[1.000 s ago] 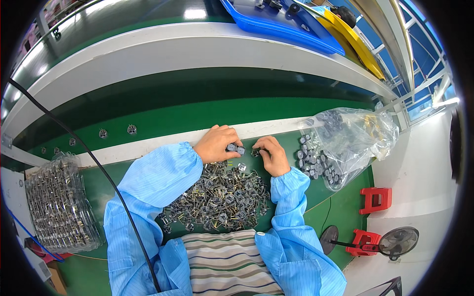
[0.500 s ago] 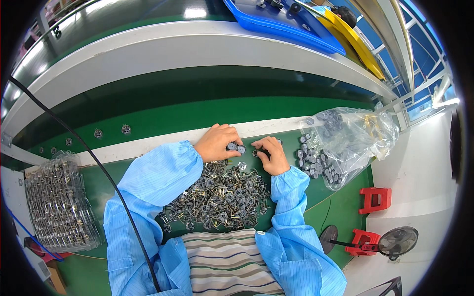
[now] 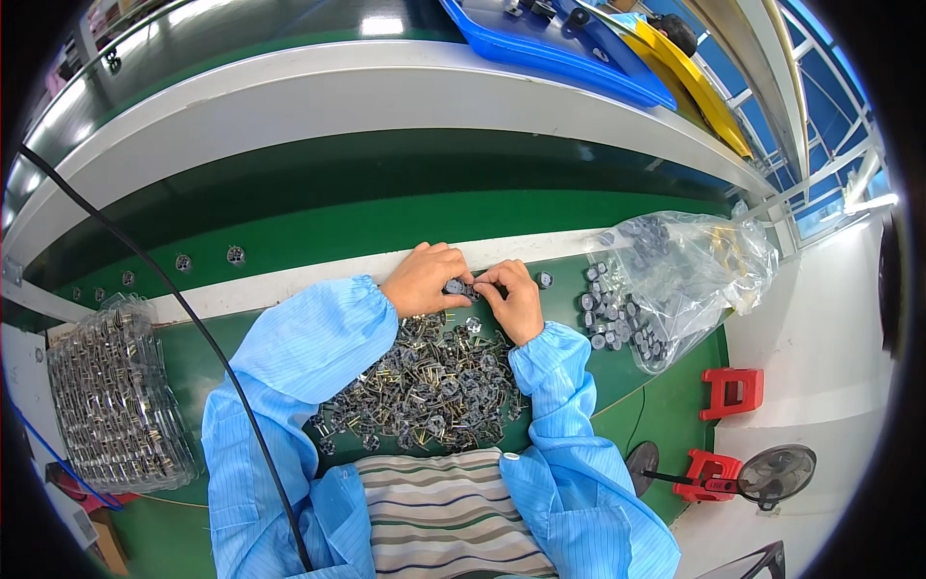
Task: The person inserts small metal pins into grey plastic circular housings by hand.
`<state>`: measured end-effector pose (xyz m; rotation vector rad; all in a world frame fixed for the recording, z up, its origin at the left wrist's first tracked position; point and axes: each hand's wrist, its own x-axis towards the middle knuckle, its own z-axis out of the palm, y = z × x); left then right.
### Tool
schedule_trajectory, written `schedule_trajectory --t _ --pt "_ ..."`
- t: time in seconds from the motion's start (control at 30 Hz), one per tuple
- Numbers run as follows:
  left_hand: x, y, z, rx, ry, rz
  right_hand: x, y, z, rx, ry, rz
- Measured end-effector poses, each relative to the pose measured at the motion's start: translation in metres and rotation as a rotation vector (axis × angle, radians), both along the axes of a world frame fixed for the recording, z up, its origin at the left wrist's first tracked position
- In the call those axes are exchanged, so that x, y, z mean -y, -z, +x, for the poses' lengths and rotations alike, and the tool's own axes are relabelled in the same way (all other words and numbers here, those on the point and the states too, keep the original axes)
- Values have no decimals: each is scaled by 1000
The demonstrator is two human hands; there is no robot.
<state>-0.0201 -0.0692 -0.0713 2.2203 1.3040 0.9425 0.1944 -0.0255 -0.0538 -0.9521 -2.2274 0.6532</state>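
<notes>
Between the thumb and fingers of my left hand (image 3: 422,280) are small round dark grey caps (image 3: 455,287). My right hand (image 3: 516,303) meets them from the right, its thumb and fingertips pinched around a small dark part whose shape is mostly hidden. Just below both hands spreads a heap of small round parts with metal pins (image 3: 434,386). A single loose cap (image 3: 546,280) lies right of my right hand. Farther right, several more grey caps (image 3: 600,318) spill from a clear plastic bag (image 3: 709,265).
Stacked clear trays of parts (image 3: 121,396) stand at the left. A black cable (image 3: 207,338) hangs across my left sleeve. Beyond the white rail, a green belt (image 3: 405,217) carries a few small parts (image 3: 235,255). A blue tray (image 3: 550,48) sits on the upper shelf.
My right hand has moved left to join the left hand at the caps, uncovering the loose cap. The small parts on the green belt have shifted slightly left. My left hand stays put.
</notes>
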Motion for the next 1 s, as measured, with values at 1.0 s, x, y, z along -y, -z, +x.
schedule_trajectory --t 1.0 --pt "-19 -14 -39 163 -358 -18 0 -13 34 124 -459 -187"
